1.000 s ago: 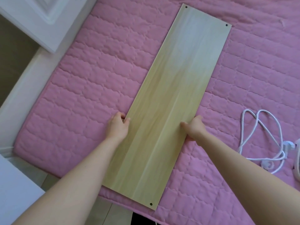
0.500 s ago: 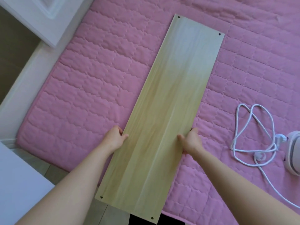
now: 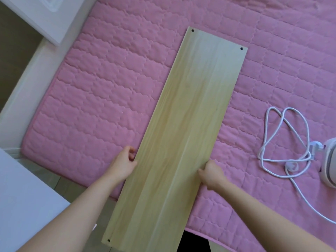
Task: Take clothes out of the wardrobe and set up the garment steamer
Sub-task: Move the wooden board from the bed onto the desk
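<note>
The left hand [image 3: 122, 165] and the right hand [image 3: 211, 172] each grip one long edge of a wooden board [image 3: 183, 128], fingers curled around it. The board lies on the pink bed [image 3: 101, 99], its near end sticking out over the bed's edge. To the right of the right hand lie a white cable [image 3: 283, 142] and the garment steamer [image 3: 330, 164], only partly visible. No clothes are visible, so most work seems left. Compared with earlier, the board has been pulled nearer to the person.
</note>
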### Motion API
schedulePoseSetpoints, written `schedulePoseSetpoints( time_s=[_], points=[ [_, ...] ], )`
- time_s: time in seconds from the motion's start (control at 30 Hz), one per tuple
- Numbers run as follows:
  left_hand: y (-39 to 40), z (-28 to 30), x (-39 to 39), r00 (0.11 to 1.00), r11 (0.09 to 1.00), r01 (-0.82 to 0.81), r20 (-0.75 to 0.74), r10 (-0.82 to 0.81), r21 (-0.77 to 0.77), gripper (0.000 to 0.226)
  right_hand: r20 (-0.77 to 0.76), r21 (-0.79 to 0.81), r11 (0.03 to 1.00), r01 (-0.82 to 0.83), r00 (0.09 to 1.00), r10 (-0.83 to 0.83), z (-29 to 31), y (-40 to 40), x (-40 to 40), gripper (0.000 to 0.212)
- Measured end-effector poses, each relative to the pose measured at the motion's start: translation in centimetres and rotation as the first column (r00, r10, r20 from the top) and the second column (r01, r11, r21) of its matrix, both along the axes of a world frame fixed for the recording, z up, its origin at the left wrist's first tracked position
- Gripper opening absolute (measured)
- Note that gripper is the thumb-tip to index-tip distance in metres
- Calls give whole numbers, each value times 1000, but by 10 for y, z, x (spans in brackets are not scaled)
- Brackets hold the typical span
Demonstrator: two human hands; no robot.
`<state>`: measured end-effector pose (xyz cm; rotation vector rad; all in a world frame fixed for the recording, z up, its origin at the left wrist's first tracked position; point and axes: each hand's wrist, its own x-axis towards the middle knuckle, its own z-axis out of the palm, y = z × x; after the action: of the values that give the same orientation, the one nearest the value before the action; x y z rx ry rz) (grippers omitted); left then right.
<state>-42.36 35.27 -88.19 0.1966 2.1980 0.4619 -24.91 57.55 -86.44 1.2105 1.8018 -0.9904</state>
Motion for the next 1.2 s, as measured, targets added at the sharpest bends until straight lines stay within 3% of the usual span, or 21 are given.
schedulePoseSetpoints(
  time_s=[0.07,0.13,0.27,0.43,0.6,0.77,0.93,1.13,1.2],
  points=[
    [21,-1,-18,999,998,-36,-38,38,41,41,56,-70,997,-24,998,28,7,25,-12,19],
    [44,-3,-32,998,996,-48,-30,51,80,47,37,-91,984,151,988,-148,6,54,-24,22],
    [78,-11,-45,999,996,-49,-9,49,70,49,-75,-125,860,495,859,-506,1,100,-51,14],
    [80,-20,-43,997,997,-77,25,78,-25,54,-23,-207,829,520,844,-535,-1,103,-63,35],
    [82,-13,-40,999,997,-40,20,41,-62,55,-131,-199,740,642,731,-669,-11,75,-50,59],
    [68,0,-20,999,996,14,42,-10,-88,50,-135,-130,774,620,762,-634,-10,52,-34,58],
    [42,17,6,997,997,-81,10,81,-4,49,-171,-77,879,470,862,-476,-5,31,-12,49],
    [39,48,35,980,985,-162,-106,167,57,45,-93,-198,898,394,904,-417,19,17,5,30],
    [40,61,41,978,984,-168,-111,174,58,46,-87,-199,929,311,939,-333,28,16,5,38]
  ],
)
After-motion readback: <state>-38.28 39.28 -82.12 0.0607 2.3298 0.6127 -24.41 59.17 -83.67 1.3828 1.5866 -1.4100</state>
